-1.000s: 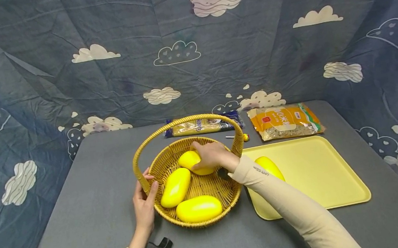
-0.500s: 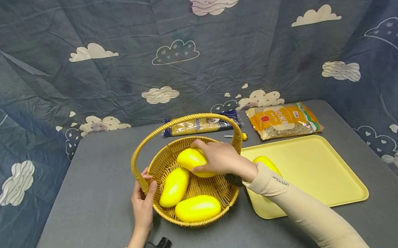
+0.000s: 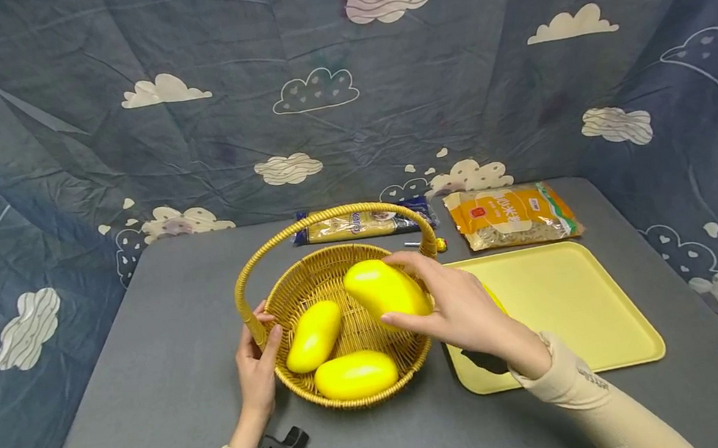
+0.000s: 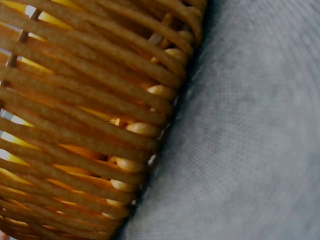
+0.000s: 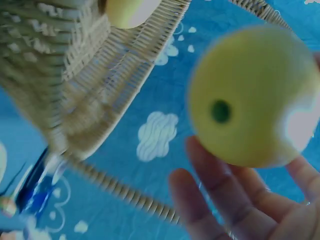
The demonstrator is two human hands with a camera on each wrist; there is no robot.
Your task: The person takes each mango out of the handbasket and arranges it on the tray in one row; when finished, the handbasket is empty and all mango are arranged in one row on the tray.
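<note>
My right hand (image 3: 468,307) holds a yellow mango (image 3: 383,291) between thumb and fingers, raised over the right side of the wicker basket (image 3: 330,260). In the right wrist view this mango (image 5: 250,90) shows a dark green spot on its end, with fingers curled around its lower side. Two more mangoes lie in the basket, one at the left (image 3: 314,336) and another at the front (image 3: 356,375). My left hand (image 3: 259,383) grips the basket's left rim by the foot of the handle. The left wrist view shows the basket's woven side (image 4: 90,100) close up.
A pale yellow tray (image 3: 581,309) sits to the right; the mango (image 3: 495,298) on it is mostly hidden behind my right hand. Behind are a blue-ended pasta packet (image 3: 359,225), a lollipop (image 3: 441,244) and an orange food bag (image 3: 511,218). The basket's tall handle (image 3: 331,214) arches overhead.
My right hand has lifted the mango from the back of the basket and brought it up and to the right. The left hand stays at the basket's rim.
</note>
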